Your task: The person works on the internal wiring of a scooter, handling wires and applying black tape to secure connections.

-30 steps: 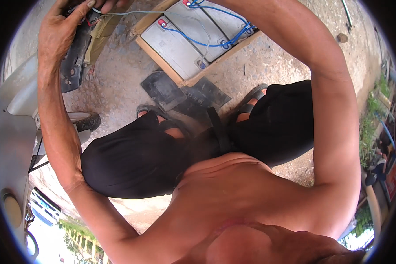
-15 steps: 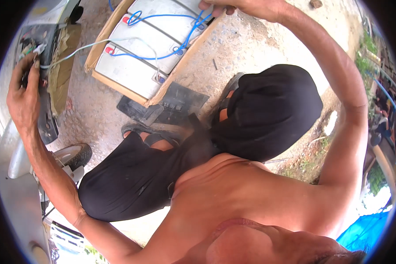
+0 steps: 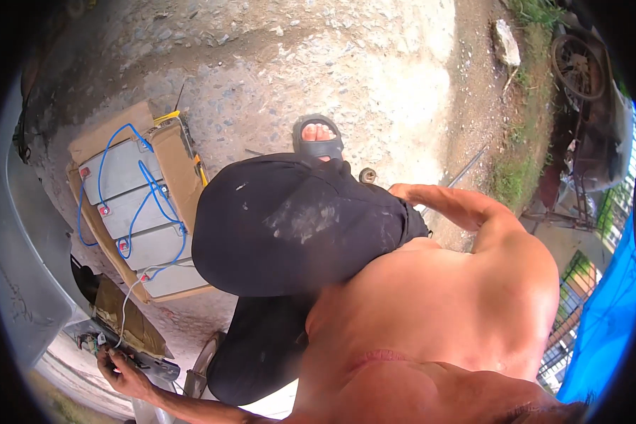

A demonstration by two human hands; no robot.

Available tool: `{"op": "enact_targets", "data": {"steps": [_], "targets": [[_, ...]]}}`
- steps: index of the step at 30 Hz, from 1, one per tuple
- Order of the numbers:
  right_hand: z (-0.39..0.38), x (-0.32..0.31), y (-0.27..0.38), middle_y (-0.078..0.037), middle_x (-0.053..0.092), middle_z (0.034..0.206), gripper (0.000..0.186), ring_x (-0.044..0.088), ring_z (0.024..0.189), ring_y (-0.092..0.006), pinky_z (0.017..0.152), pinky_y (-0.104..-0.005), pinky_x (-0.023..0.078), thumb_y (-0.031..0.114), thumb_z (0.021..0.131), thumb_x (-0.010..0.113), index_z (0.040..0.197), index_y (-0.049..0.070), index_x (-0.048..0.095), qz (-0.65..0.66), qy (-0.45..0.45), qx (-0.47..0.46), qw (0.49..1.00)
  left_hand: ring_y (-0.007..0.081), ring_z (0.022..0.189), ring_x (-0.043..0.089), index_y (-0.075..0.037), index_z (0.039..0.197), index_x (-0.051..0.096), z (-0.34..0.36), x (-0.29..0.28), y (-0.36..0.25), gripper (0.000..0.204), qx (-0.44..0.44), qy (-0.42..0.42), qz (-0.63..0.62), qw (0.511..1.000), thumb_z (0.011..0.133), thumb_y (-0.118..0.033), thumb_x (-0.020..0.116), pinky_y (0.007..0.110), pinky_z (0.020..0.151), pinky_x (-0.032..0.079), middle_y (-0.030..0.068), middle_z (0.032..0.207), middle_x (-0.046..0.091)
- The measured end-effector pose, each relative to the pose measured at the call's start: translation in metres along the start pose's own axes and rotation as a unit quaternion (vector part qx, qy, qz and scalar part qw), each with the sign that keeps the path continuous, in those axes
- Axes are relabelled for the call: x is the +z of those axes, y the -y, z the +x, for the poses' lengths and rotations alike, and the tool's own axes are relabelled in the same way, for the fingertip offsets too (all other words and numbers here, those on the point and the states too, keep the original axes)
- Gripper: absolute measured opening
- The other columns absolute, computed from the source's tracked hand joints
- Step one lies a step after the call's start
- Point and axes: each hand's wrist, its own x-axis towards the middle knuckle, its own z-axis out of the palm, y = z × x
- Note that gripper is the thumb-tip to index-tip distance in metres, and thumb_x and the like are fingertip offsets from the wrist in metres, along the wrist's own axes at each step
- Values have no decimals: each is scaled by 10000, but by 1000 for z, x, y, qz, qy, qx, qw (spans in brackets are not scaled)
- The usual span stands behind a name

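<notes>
At the lower left my left hand point(image 3: 124, 374) is shut on a small white connector point(image 3: 102, 340) with a pale wire point(image 3: 124, 314), beside a dark vehicle part point(image 3: 161, 369) and torn cardboard. Above it, grey batteries point(image 3: 131, 205) with red terminals and looped blue wires point(image 3: 152, 185) sit in an open cardboard box point(image 3: 177, 180). My right hand point(image 3: 406, 192) is low at my right side, by my dark-trousered leg point(image 3: 290, 219); its fingers are mostly hidden. A small round metal object point(image 3: 367, 175) lies near it on the ground.
A grey vehicle body point(image 3: 32, 283) runs along the left. Yellow-handled tools point(image 3: 168, 116) are behind the box. A thin metal rod point(image 3: 466, 167) and pale rock point(image 3: 507, 44) lie to the right, near grass, a spoked wheel point(image 3: 578, 67) and a blue tarp point(image 3: 608, 311).
The view has swung right, so the box now appears at the left. My right hand has left the battery wires and dropped to my right side. My left hand stays on the connector.
</notes>
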Motion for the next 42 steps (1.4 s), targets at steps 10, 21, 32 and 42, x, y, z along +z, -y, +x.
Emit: {"op": "enact_targets", "data": {"steps": [10,21,32,42], "targets": [[123,4,-5,-109,755,1018,395,687,824,-235,756,-405,554,378,904,775,1056,14,740,300,28,-9,953,114,703,529,11,1198,668,5,20,-18,282,-37,-6,-26,999,1030,-215,657,262,594,427,44,906,649],[74,-76,89,1,555,616,492,541,509,-148,456,-263,334,559,907,725,692,146,566,299,-164,-130,931,75,636,524,1,1077,683,7,37,-32,140,-80,-64,-129,986,998,-115,673,239,540,441,24,868,656],[74,-113,160,3,581,650,439,542,537,-133,489,-283,395,428,939,745,716,105,549,115,-265,-197,937,191,929,685,19,1097,712,-7,10,-27,184,45,-72,-44,995,926,-47,690,323,849,541,115,1009,725],[-217,85,414,-26,649,753,255,618,652,-83,578,-242,470,228,980,731,902,72,544,-191,-121,-674,703,204,1019,682,-49,1356,645,-1,-2,-32,462,86,-55,-20,995,902,-71,730,347,904,537,100,1104,725]]}}
